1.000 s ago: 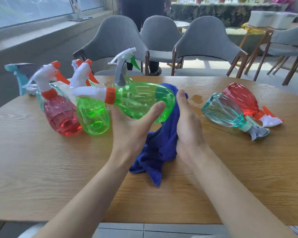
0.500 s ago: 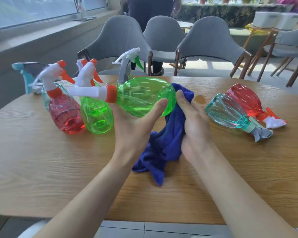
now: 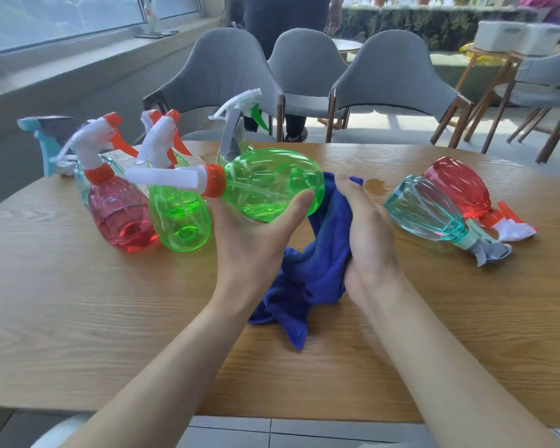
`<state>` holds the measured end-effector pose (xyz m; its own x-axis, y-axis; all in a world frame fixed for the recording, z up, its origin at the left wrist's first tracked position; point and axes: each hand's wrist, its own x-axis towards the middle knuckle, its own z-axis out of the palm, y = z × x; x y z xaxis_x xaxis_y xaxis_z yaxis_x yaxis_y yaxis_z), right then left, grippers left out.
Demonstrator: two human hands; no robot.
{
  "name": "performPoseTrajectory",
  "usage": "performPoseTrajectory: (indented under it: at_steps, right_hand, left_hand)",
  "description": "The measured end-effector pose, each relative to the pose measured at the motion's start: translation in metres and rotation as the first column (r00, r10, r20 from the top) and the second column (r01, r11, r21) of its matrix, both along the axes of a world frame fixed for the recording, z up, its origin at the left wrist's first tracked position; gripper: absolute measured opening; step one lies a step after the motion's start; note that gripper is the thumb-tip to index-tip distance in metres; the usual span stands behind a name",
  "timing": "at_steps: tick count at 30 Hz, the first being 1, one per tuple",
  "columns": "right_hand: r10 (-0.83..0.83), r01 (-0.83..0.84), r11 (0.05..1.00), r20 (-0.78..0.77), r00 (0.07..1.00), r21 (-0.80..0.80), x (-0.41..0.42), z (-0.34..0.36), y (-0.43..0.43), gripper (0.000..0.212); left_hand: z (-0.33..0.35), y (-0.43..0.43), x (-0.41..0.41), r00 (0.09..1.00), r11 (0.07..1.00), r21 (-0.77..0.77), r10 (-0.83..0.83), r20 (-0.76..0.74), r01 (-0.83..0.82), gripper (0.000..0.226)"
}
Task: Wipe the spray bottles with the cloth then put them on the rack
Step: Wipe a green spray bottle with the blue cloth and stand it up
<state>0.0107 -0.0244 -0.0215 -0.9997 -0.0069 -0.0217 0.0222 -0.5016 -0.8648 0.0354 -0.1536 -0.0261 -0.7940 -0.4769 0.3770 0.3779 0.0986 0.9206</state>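
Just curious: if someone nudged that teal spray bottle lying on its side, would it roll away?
It would probably roll: the teal spray bottle lies on its rounded side on the table. Its body narrows toward the trigger head, so it would likely curve rather than run straight. No liquid shows inside, so it is probably light and easily shoved.

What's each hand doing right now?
Left hand: grips the green spray bottle, held sideways.
Right hand: grips the blue cloth at the bottle's base.
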Motion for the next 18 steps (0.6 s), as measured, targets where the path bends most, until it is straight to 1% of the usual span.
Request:
performPoseTrajectory:
  at_steps: [2,4,7,8,10,12,14,15,17,18]
  right_hand:
    - [-0.005,0.006,1.0,0.025,1.0,-0.026,-0.001,0.0,0.001,0.026]
    - [0.0,0.001,1.0,0.059,0.998,-0.005,-0.003,-0.003,0.0,0.03]
    - [0.068,-0.07,0.998,0.111,0.991,0.012,-0.002,-0.008,-0.002,0.047]
    - [0.082,-0.086,0.996,0.107,0.991,0.025,0.0,-0.008,-0.003,0.049]
    - [0.082,-0.088,0.993,0.084,0.993,0.073,0.001,-0.004,-0.003,0.045]
    - [0.045,-0.051,0.991,0.056,0.997,0.126,0.001,-0.003,-0.003,0.042]
    - [0.016,-0.022,0.988,0.037,0.999,0.153,0.001,-0.004,-0.003,0.038]
    - [0.005,-0.01,0.99,0.035,0.999,0.142,0.0,-0.005,-0.004,0.037]
    - [-0.004,-0.002,0.993,0.044,0.999,0.114,0.0,-0.002,-0.005,0.033]
    - [-0.012,0.006,0.994,0.051,0.999,0.106,-0.001,0.0,-0.005,0.031]
  left_hand:
    - [-0.002,0.002,0.001,0.999,0.999,0.02,-0.033,0.03,0.032,0.072]
    - [-0.003,0.005,0.004,0.996,0.997,0.002,-0.074,0.049,0.074,0.071]
    - [-0.003,0.007,0.006,0.992,0.991,-0.051,-0.118,0.038,0.12,0.061]
    - [-0.003,0.007,0.006,0.992,0.991,-0.065,-0.12,0.028,0.121,0.06]
    - [0.0,0.004,0.007,0.997,0.992,-0.091,-0.082,0.009,0.083,0.062]
    - [0.003,0.001,0.005,0.999,0.992,-0.117,-0.04,0.001,0.04,0.064]
    - [0.002,-0.002,0.001,1.0,0.994,-0.11,-0.008,0.01,0.01,0.064]
    - [0.003,-0.004,-0.001,1.0,0.994,-0.112,0.005,0.019,-0.003,0.069]
    - [0.001,-0.01,-0.006,0.999,0.993,-0.118,0.026,0.033,-0.022,0.091]
    - [0.002,-0.012,-0.006,0.999,0.993,-0.117,0.024,0.033,-0.02,0.095]
